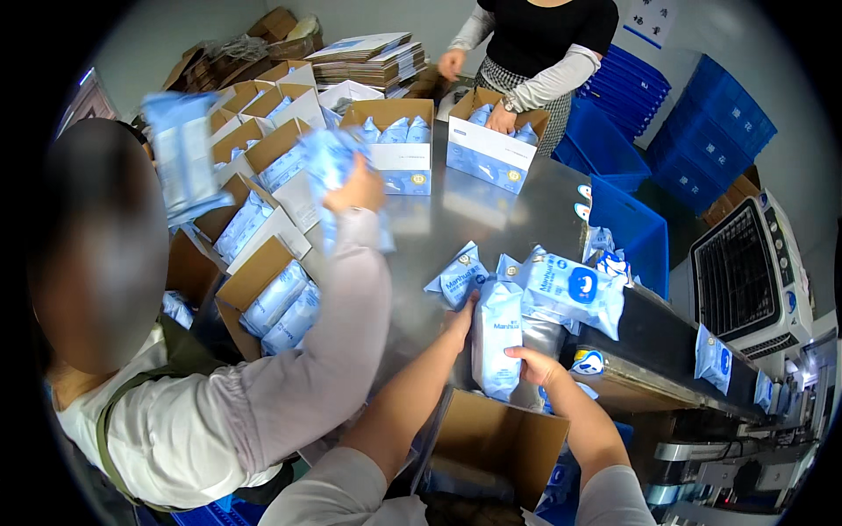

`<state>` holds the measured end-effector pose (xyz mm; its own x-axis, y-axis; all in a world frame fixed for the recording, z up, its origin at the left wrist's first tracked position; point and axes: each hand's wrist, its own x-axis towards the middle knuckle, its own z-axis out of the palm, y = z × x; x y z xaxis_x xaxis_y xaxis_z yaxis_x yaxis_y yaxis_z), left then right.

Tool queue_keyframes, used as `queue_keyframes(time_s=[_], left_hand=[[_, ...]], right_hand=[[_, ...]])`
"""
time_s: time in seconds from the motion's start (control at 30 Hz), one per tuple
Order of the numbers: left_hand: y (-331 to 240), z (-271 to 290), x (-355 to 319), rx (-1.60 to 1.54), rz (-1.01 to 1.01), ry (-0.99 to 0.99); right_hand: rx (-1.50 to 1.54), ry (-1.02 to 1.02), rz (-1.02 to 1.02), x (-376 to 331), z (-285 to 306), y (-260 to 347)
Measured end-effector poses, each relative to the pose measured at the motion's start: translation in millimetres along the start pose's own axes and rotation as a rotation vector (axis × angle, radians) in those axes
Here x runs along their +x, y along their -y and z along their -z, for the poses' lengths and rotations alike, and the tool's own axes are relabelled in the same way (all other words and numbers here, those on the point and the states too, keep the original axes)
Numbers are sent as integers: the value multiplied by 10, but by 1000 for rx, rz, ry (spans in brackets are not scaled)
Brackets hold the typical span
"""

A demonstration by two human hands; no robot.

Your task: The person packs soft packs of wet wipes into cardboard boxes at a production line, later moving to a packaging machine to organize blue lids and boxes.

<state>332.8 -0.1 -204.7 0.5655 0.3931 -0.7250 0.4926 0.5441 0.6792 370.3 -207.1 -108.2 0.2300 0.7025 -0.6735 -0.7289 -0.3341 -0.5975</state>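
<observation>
Between my two hands is a light-blue soft pack of wipes, held upright on its end above an open cardboard box. My left hand is closed on the pack's left side, its fingers partly hidden. On the right side, my right hand grips it with the thumb across the front. Just beyond lie more packs of wipes: a larger one to the right and a smaller-looking one to the left. The box in front of me stands with its flaps up; its inside is partly in shadow.
At left, a co-worker's blurred hand holds wipes packs over rows of filled boxes. Across the metal table, another person reaches into a white-and-blue box. A conveyor carrying packs runs at right, beside a blue bin.
</observation>
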Motion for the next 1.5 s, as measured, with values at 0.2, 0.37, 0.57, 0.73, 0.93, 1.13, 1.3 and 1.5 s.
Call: queue_keyframes(time_s=[0.2,0.37,0.57,0.73,0.93,1.13,1.3,1.5], left_hand=[[-1,-205,191,-282,127,-70],[-214,-345,-124,-81,137,-181],[-263,-273,-233,-151,-43,-505],[-819,249,-1465,-845,-183,308],[-346,609,-2744,183,-896,698],[-2,561,-3275,1111,-1363,541],[227,588,-3164,1407,-1114,442],[254,703,-2952,1363,-1211,448]], right_hand=[[251,-73,392,-651,282,86],[503,359,616,-915,-13,451],[603,82,723,-960,-20,370],[670,-29,914,-1659,242,63],[613,-464,1064,-2117,-78,-282],[249,-487,952,-2373,-587,-836],[-338,-709,934,-2196,-792,-1065],[-622,-847,955,-2322,-906,-936]])
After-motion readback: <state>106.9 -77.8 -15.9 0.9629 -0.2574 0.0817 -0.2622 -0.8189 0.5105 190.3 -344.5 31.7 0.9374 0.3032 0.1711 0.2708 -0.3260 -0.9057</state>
